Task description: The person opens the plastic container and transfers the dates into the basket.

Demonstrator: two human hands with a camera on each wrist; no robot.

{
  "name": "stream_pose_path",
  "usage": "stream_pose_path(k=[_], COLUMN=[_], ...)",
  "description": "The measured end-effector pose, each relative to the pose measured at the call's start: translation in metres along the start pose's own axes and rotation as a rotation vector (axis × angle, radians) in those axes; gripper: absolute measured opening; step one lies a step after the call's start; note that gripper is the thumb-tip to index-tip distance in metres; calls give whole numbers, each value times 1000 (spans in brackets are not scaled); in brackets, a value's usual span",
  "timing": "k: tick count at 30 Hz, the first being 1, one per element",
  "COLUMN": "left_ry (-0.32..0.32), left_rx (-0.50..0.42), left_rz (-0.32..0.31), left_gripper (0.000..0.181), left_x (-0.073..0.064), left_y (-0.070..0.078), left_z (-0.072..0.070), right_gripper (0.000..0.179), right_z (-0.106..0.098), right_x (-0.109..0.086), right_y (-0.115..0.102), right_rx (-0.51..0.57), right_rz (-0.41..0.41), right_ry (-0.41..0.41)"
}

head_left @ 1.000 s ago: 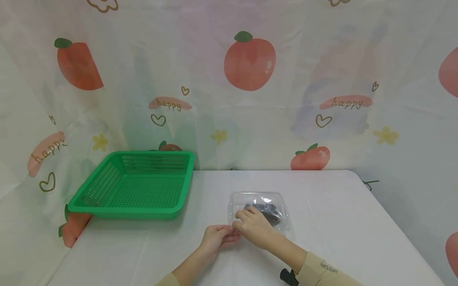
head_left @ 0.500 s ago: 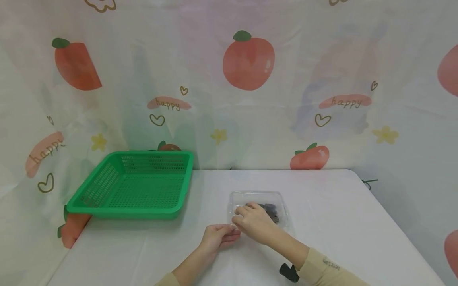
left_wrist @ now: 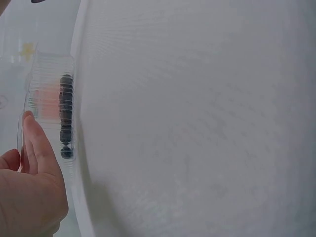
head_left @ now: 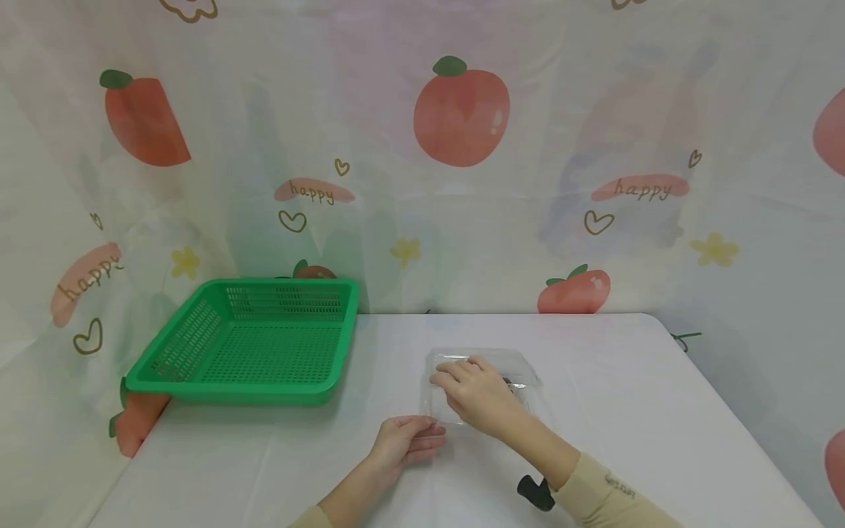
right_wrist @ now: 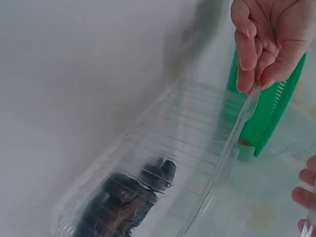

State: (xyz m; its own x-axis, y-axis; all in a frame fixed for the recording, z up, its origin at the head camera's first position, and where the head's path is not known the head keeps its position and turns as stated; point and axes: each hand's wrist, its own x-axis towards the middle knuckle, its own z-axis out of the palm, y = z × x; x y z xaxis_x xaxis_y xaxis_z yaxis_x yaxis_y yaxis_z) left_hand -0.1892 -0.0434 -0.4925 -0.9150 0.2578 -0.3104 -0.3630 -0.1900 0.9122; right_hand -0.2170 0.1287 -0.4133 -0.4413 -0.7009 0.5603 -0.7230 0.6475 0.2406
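a pale fabric backdrop (head_left: pixel 475 220) printed with red fruit, yellow flowers, hearts and the word "happy" hangs behind a white-covered table (head_left: pixel 614 418), where a person in tan sleeves (head_left: pixel 597 491) works with both bare hands. between them, at the near middle of the tabletop, rests a clear, ribbed, rectangular plastic container (right_wrist: pixel 202 128) holding a cluster of dark, rounded, fruit-like pieces (right_wrist: pixel 123 197). the left hand (head_left: pixel 399 444) pinches the corner of its rim between thumb and index finger, the remaining fingers extended and lying close together. the right hand (head_left: pixel 478 392), fingers bent, appears to grip the edge of a thin, clear plastic lid (head_left: pixel 518 364), which looks raised at an angle; its thumb's exact placement cannot be told. to the left, well apart from the container, sits a green, slotted plastic basket (head_left: pixel 231 396), nothing visible inside.

the container looks light and thin-walled, likely springy, smooth enough to slip and apt to buckle or crack if squeezed hard across its sides. the folded rim, stiffest at the corners, seems the surest hold, with the lid best taken by its lip. the dark pieces are probably tender, and liable to roll should the container tip.
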Motion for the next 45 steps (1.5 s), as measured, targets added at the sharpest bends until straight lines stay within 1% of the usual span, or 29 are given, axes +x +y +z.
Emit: stream_pose_path(k=[3,7,10,11,18,23,27,32,36,41,45], left_ry=[-7,12,33,37,47,53,50,51,46,49,52], left_rx=[5,9,11,11,16,17,12,7,6,8,7], left_rz=[-3,-15,-24,-24,-26,-26,-28,-33,-30,-29,-25], left_gripper=[32,32,33,33,31,31,32,32,33,34,33], left_x=[-6,-4,2,2,1,0,0,0,0,1,0], left_y=[6,5,-2,-2,-1,0,1,1,1,1,0], left_z=[2,3,1,1,2,2,3,2,2,3,3], right_gripper=[39,43,44,44,42,41,38,36,38,40,42], right_z=[-1,2,5,5,5,7,9,11,13,16,20], right_x=[0,-1,-2,-2,-4,-1,4,11,17,24,29], right_y=[5,15,25,28,49,61,69,77,84,92,97], right_rx=[-8,-10,-4,-5,2,-16,-34,-52,-68,-76,-59], right_rz=[15,39,60,70,119,129,124,132,139,159,193], right_ry=[16,88,148,158,178,189,182,142,108,50,-10])
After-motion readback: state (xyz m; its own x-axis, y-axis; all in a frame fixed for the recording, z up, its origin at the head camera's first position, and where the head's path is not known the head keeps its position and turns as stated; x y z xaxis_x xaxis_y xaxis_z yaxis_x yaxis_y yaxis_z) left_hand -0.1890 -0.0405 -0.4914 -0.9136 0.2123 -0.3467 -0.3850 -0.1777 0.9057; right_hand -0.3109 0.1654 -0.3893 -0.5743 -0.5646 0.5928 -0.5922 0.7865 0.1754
